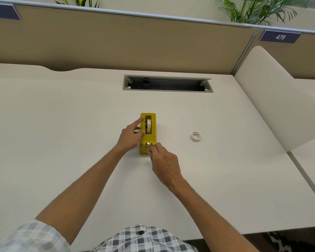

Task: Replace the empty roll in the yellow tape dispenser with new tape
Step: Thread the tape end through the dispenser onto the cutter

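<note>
The yellow tape dispenser (148,135) stands mid-desk, its cutter end toward me. A white tape roll (149,126) sits upright in its slot. My left hand (131,137) rests against the dispenser's left side, index finger stretched along the top edge and thumb touching near the roll. At the cutter end, my right hand (163,160) has its fingertips curled together; they appear to pinch the tape end, though the tape itself is too small to make out. A thin white ring, a second roll (195,136), lies flat on the desk to the right.
The white desk (62,142) has an open cable tray (167,84) at the back centre. A beige partition rises behind it, and a white curved divider (273,99) stands on the right. My checked shirt shows at the near edge.
</note>
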